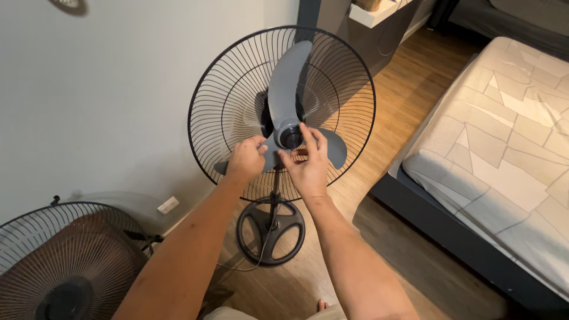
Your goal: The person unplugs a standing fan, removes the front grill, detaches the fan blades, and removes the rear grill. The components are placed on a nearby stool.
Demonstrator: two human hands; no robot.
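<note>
Left hand (246, 159) gripping the lower grey fan blade (288, 89), right hand (309, 163) w/ fingertips pinched on the hub cap (291, 137), dead centre of the rear grille (237, 89). Best to brace blade firm, turn cap straight, no wobbling the stand (271, 231) on the wood floor.

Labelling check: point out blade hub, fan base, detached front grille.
blade hub (290, 136), head view, dark centre cap.
fan base (271, 232), head view, round foot's hub.
detached front grille (65, 261), head view, wire spokes.

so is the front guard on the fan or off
Off. The grey blades stand bare before the rear grille, the left hand and right hand reach the hub directly, and a separate grille leans nearby.
</note>
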